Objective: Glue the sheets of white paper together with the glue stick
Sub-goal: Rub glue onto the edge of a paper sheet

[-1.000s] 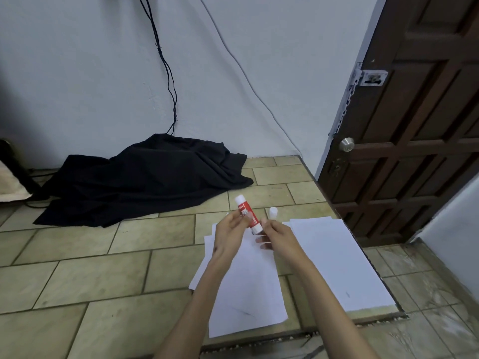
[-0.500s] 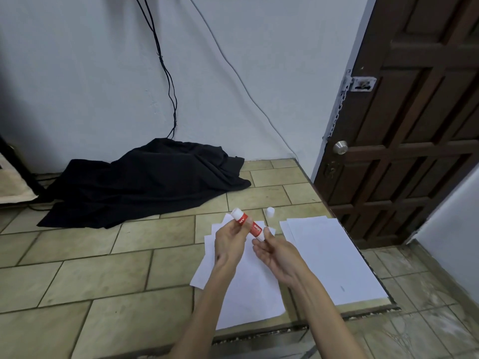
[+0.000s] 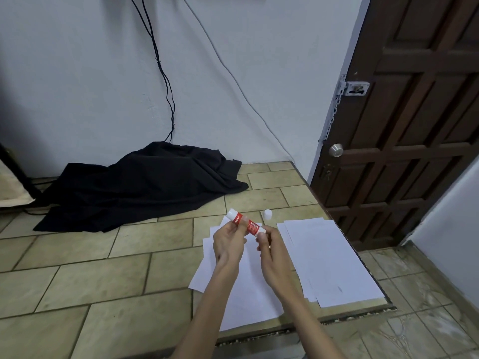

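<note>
The glue stick [image 3: 245, 223] is showing smooth plastic — a glossy red label between white ends. The sheets of white paper [image 3: 328, 257] are lying matt and flat. The floor tiles [image 3: 85, 278] are looking like dull, slightly mottled ceramic. The black cloth [image 3: 140, 187] is lying soft and matt. The door [image 3: 414, 130] is showing dark panelled wood — its knob [image 3: 336, 150] is gleaming as brushed metal.
</note>
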